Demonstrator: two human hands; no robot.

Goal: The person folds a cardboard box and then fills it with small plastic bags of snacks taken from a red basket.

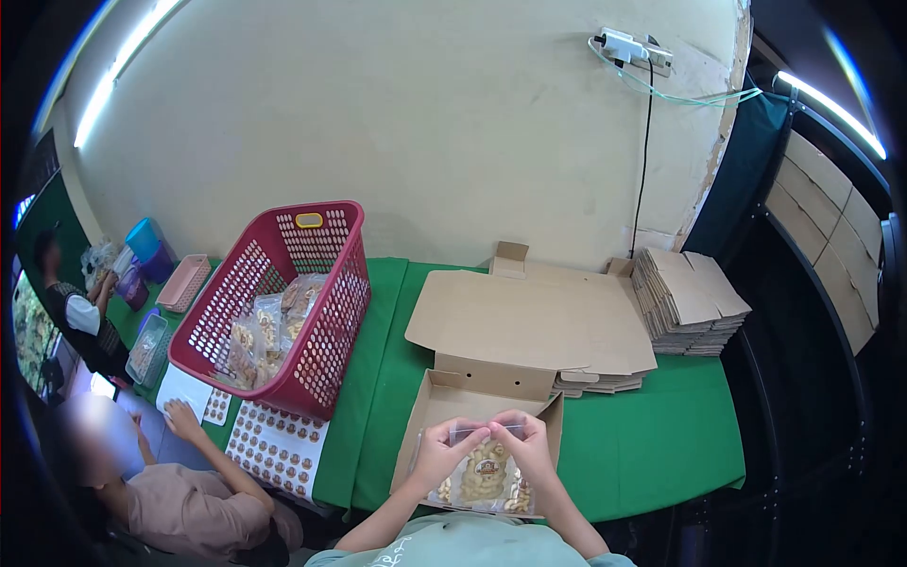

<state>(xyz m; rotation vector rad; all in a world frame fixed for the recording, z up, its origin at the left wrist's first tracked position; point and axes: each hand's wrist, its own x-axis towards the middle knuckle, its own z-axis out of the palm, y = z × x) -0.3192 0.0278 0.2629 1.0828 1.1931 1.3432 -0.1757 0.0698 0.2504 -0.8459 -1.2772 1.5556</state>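
My left hand and my right hand pinch the top edge of a clear bag with pale curled snacks and a round label. The bag is upright over an open cardboard box, near its front side. More snack pieces in clear plastic show in the box on both sides of the held bag. The fingertips of both hands nearly meet at the bag's top.
Flattened cardboard lies behind the box, with a folded stack at the right. A red basket holds several snack bags. Label sheets lie beside a seated co-worker; another person stands far left.
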